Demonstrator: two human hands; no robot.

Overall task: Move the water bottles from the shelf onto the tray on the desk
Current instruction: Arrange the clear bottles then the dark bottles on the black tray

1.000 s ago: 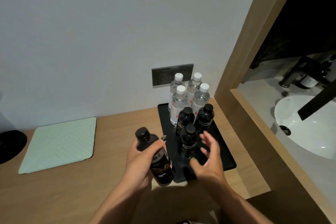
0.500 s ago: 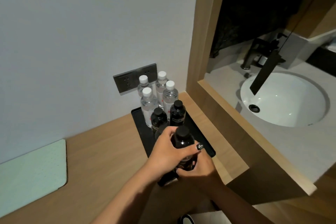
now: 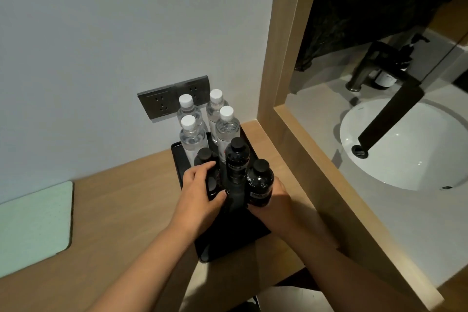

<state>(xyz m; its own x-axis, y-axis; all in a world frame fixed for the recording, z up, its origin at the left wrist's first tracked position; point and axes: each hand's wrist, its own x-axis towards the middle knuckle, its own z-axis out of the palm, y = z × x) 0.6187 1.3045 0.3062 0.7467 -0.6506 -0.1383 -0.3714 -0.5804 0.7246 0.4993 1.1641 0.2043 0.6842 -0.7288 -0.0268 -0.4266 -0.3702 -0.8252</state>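
Observation:
A black tray (image 3: 229,244) lies on the wooden desk (image 3: 121,210) against the wall. Several clear water bottles (image 3: 193,138) with white caps stand at its far end. In front of them stand three dark bottles with black caps. My left hand (image 3: 200,191) is closed around the left dark bottle (image 3: 205,157), and its thumb touches the taller middle dark bottle (image 3: 237,159). My right hand (image 3: 279,201) grips the lower body of the right dark bottle (image 3: 260,181). All the bottles are upright. The near end of the tray is bare.
A grey socket plate (image 3: 162,106) sits on the wall behind the bottles. A pale green mat (image 3: 33,225) lies on the desk at far left. Right of the tray rises a wooden frame (image 3: 283,58), with a white sink (image 3: 405,149) and black faucet (image 3: 390,114) beyond it.
A second ago my left hand held a dark bottle over the desk left of the tray and my right hand was open. Now that bottle is among the others, with both hands gripping bottles.

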